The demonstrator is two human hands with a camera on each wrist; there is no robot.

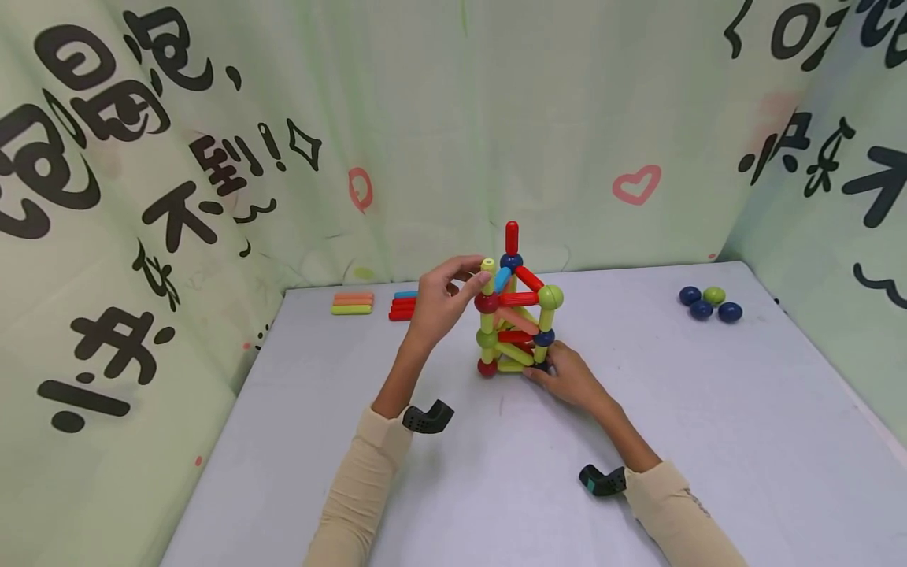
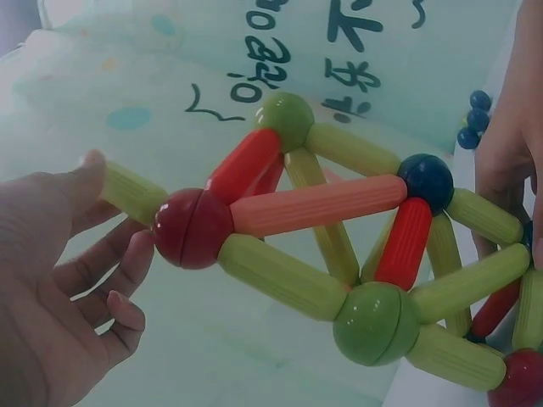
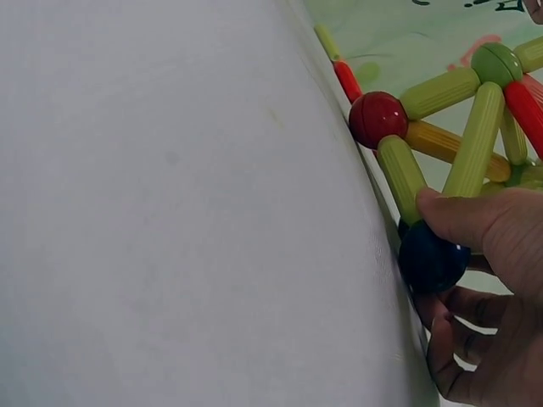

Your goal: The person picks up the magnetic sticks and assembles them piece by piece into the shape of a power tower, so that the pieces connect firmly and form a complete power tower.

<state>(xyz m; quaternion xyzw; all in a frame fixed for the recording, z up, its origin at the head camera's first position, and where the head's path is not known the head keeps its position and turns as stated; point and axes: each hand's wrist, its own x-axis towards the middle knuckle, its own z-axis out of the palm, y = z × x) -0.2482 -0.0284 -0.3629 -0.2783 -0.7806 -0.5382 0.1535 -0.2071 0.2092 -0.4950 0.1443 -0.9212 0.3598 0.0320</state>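
Observation:
A tower of magnetic rods and balls point(image 1: 549, 297) stands upright on the table. My left hand point(image 1: 441, 305) is at its upper left, pinching a short yellow-green rod point(image 2: 131, 188) between thumb and fingers. That rod joins a dark red ball point(image 2: 193, 227) at its lower end. Down at the base on the right, my right hand point(image 1: 575, 379) grips a dark blue ball point(image 3: 433, 258) at a corner, the thumb lying by the rods that meet there. A single red rod point(image 1: 512, 238) points straight up from a dark blue ball at the top.
Orange and yellow-green rods point(image 1: 352, 304) lie at the table's back left, beside red and blue rods point(image 1: 401, 309) partly behind my left hand. Several loose balls point(image 1: 701, 309), dark blue and green, sit at the back right. A printed curtain point(image 1: 553, 134) hangs behind the table point(image 1: 496, 488).

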